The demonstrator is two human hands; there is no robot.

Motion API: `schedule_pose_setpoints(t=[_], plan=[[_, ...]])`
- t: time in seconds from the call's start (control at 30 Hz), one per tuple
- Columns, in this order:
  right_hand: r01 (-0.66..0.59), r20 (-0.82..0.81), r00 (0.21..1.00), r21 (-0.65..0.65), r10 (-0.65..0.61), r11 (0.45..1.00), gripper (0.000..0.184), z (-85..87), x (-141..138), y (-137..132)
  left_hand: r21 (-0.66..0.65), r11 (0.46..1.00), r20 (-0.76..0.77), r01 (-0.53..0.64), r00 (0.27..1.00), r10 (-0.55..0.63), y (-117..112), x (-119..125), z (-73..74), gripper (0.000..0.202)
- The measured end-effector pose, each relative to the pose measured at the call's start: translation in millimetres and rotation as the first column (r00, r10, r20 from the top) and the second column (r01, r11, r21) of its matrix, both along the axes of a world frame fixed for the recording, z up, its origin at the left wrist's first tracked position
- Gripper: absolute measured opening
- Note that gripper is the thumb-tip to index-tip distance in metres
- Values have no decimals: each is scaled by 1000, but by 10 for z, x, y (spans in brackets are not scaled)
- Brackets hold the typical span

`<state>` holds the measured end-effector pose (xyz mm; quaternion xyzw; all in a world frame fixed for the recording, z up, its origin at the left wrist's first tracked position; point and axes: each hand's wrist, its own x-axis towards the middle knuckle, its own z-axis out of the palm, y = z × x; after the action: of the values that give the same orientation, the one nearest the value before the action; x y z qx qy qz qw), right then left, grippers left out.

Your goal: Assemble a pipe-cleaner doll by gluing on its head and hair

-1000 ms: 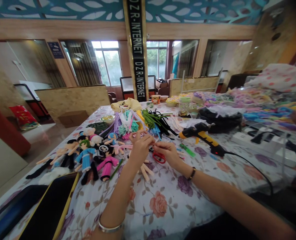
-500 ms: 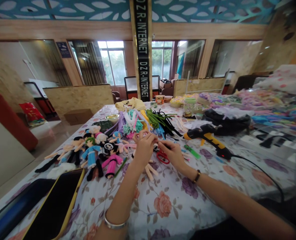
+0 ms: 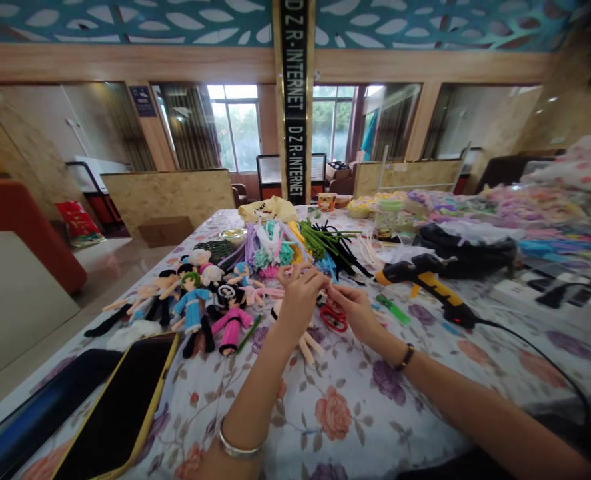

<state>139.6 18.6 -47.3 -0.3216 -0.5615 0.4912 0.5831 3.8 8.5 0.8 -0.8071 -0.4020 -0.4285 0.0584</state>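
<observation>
My left hand (image 3: 302,290) and my right hand (image 3: 352,310) meet above the table, fingertips pinched close together. Whatever lies between them is too small to make out. Red-handled scissors (image 3: 334,319) rest on the cloth just below the fingertips. Under my left wrist, a partly hidden doll with pale limbs (image 3: 311,348) lies on the table. Left of my hands is a pile of small fuzzy dolls, among them one in a blue robe (image 3: 194,310) and one in magenta (image 3: 232,327). Bundles of coloured pipe cleaners (image 3: 272,245) lie just beyond.
A yellow and black glue gun (image 3: 428,280), its cord running right, lies beside a green tool (image 3: 394,310). Two phones, one yellow-edged (image 3: 120,407), are at the front left. A black plastic bag (image 3: 468,247) and white boxes (image 3: 530,293) stand on the right of the floral tablecloth (image 3: 285,433).
The whole view has shifted slightly, so everything appears a little further right. My hands stay pinched together in nearly the same place over the table.
</observation>
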Motion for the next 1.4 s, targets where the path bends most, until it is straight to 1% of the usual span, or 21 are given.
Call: schedule_pose_setpoints(t=[0.1,0.2,0.3,0.4,0.5,0.57,0.6,0.67,0.8,0.9,0.97,1.0,1.1,1.17,1.27,1.4], plan=[[-15,-64,998,-17,14,1000,36,15,-8,-5,-87,996,70,-19,997,25,1,24,8,11],[-21,-58,998,-32,19,999,36,11,-15,-4,-160,987,92,-13,995,28,12,45,-4,13],[9,10,1000,10,-9,1000,37,1,-21,-1,-167,986,142,-17,989,41,23,51,-13,11],[80,93,992,70,-86,994,37,-1,-18,-4,-162,986,225,-40,971,76,31,40,0,8],[166,151,972,89,-178,982,38,7,-10,-11,-162,985,277,-56,956,100,38,23,21,6],[180,203,960,86,-194,980,40,13,-6,-16,-160,985,273,-65,956,108,40,16,29,6],[165,224,958,75,-178,983,41,15,-7,-18,-158,985,265,-74,957,114,40,14,31,6],[102,225,968,34,-107,994,44,18,-12,-20,-150,983,254,-105,957,140,38,12,33,7],[-56,133,989,-81,66,995,43,27,-33,-26,-132,978,264,-161,945,191,32,4,39,9],[-100,62,992,-145,110,984,40,36,-44,-23,-159,974,289,-159,936,200,49,-6,40,9],[-92,22,995,-153,96,984,40,33,-47,-11,-210,970,328,-122,926,188,76,-12,32,6],[-82,11,996,-151,84,985,41,28,-47,-3,-242,967,358,-84,918,170,92,-14,26,7],[-56,-1,998,-137,57,989,42,8,-44,17,-332,940,457,81,885,85,136,-16,3,26],[-64,3,998,-122,65,991,43,2,-42,20,-368,916,503,161,863,51,153,-14,-9,23],[-98,32,994,-106,102,990,44,11,-45,6,-372,906,543,203,839,34,162,-13,-21,11],[-101,65,992,-99,107,990,45,22,-56,-12,-349,917,524,194,851,19,170,-14,-42,9]])
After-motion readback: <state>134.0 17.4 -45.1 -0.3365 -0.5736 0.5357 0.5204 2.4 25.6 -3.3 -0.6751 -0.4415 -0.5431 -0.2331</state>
